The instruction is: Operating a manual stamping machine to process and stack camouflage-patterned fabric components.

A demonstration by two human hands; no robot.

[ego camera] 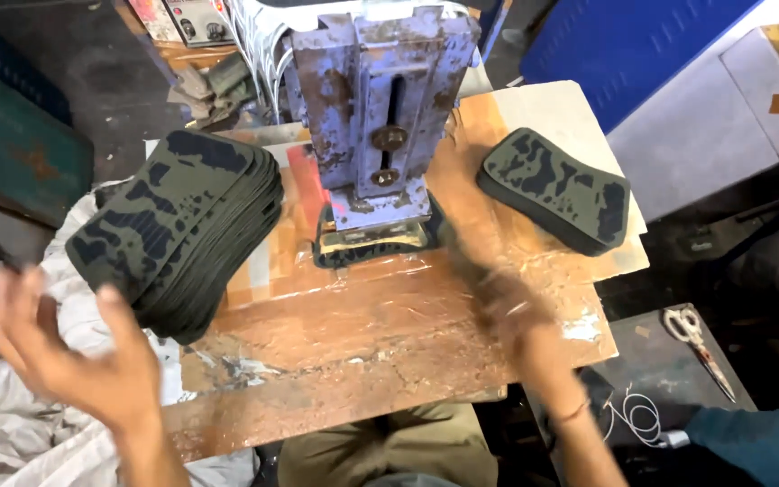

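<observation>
Head view: both hands [74, 352] open, empty over worn wooden table [362, 334] beside camouflage pads [182, 225], workshop clutter around.

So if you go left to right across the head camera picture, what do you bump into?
Left hand → tall stack of camouflage pads → rusty blue press → small pile of camouflage pads → scissors.

**Camouflage green on worn orange-brown**

The stack of pads [178, 230] is dull olive green with black camouflage blotches; the single pad [554, 188] bears the same pattern. The press [380, 108] is pale blue-grey, flecked with brown rust. The counter [362, 334] is scuffed orange-brown with whitish patches. The scissors [696, 335] have pale handles.
</observation>
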